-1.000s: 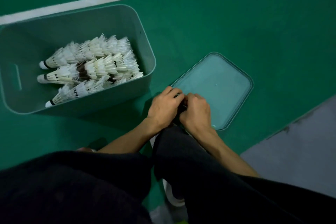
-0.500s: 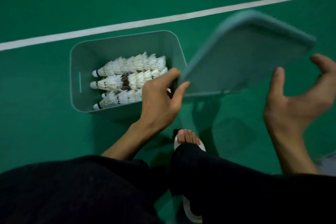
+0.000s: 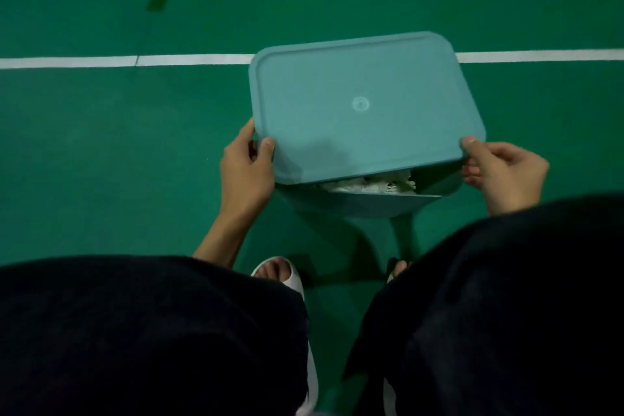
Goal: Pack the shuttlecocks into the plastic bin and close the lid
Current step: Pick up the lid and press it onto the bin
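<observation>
Gripping the lid at its two near corners, both hands are closed on its edge. The left hand, left of frame centre, has its thumb on top of the lid's lower-left corner and its fingers curled along the side. The right hand, at the right of the frame, pinches the lower-right corner with its thumb on top and its fingers below the rim.

The lid is a pale teal rectangle with rounded corners and a small round mark in its middle. It lies over the bin in the upper middle of the frame, covering nearly all of it, but the near edge is raised, so a gap shows along the bin's near wall. Through that gap the white feathers of the shuttlecocks can be seen inside the bin. Whether the far edge is seated on the rim cannot be told.

The bin stands on a green floor, partly across a white line that runs left to right in the upper part of the frame. Dark trousers fill the bottom, and a white slipper with bare toes shows between the knees.
</observation>
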Tool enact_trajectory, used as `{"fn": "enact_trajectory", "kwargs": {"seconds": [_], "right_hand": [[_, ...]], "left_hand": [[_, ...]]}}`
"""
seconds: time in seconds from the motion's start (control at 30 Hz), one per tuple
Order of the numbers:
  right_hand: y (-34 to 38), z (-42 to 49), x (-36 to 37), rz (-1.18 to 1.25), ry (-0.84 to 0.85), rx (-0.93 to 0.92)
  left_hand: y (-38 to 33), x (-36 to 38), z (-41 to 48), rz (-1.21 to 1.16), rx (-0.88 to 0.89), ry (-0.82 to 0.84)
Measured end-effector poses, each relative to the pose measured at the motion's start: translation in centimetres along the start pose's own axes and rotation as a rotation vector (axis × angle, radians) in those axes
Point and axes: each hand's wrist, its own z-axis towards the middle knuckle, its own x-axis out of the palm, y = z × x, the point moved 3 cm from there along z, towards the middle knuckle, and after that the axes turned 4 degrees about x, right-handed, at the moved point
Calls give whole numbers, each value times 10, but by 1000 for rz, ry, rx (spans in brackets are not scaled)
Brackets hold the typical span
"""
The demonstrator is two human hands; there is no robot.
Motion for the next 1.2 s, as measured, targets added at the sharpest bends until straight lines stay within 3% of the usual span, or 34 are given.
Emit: {"fn": "enact_trajectory", "kwargs": {"seconds": [0.1, 0.17, 0.23, 0.37, 0.53, 0.63, 0.8, 0.97, 1.1, 1.2], "right_hand": [[-12, -2, 11, -110, 89, 63], [-20, -9, 16, -110, 19, 43], [-24, -19, 17, -139, -91, 20], [-39, -24, -1, -160, -155, -60], [-54, -17, -10, -86, -161, -22], [-60, -10, 3, -57, -127, 0], [-31, -7, 21, -326, -43, -227], [-7, 12, 54, -795, 85, -528], [2, 33, 60, -970, 150, -535], [7, 47, 57, -985, 156, -541]], "left_hand": [[18, -11, 5, 276, -17, -9], [29, -13, 8, 391, -9, 5], [44, -9, 11, 357, -26, 41], [61, 2, 16, 216, 19, 96], [58, 13, 13, 142, 93, 104], [63, 18, 24, 111, 46, 140], [53, 21, 23, 208, 4, 79], [27, 35, 38, 606, 306, 161], [23, 44, 68, 789, 329, 276], [9, 48, 84, 815, 393, 206]]}}
